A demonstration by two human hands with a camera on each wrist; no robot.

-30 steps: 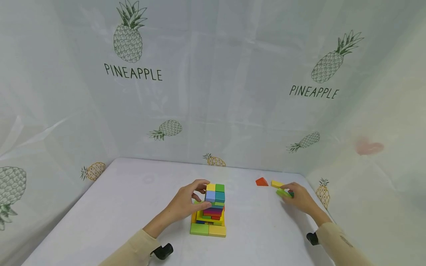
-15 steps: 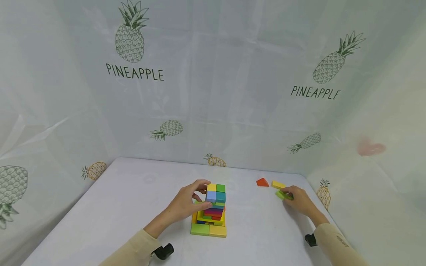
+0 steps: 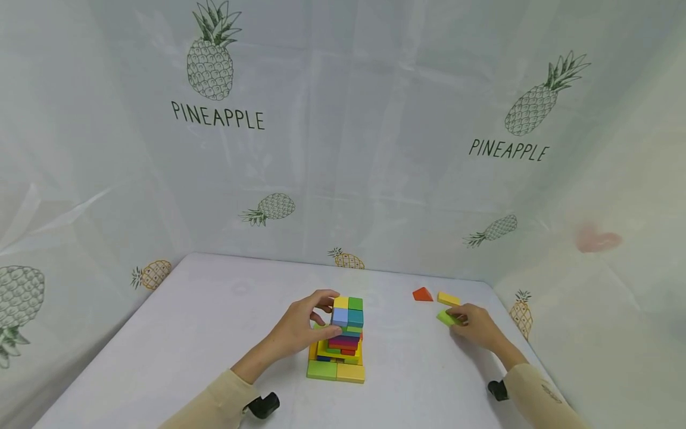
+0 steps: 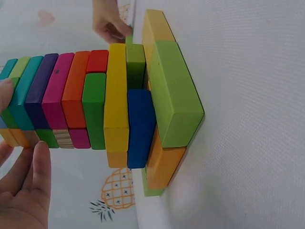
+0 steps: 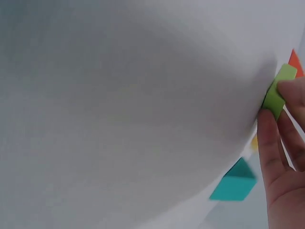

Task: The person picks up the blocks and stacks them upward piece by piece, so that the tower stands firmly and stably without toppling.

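A tower of coloured wooden blocks [image 3: 343,341] stands upright on a base of light green and yellow-orange blocks. My left hand [image 3: 300,322] holds its upper part from the left, thumb on the near side and fingers behind. In the left wrist view the fingers [image 4: 40,167] lie along the tower's upper layers. Off to the right, my right hand [image 3: 479,326] pinches a light green block [image 3: 446,318] between thumb and fingers, low over the table. The right wrist view has this green block [image 5: 280,93] at the fingertips.
Beyond the right hand lie a yellow block [image 3: 448,298] and an orange-red angular block [image 3: 423,294]. A teal triangular block [image 5: 234,185] sits near the right hand. The white table [image 3: 214,333] meets a pineapple-printed curtain [image 3: 364,149] at its back edge.
My right hand has shifted slightly left and toward me, with the light green block turning and sliding left in its pinch. My left hand stays on the tower.
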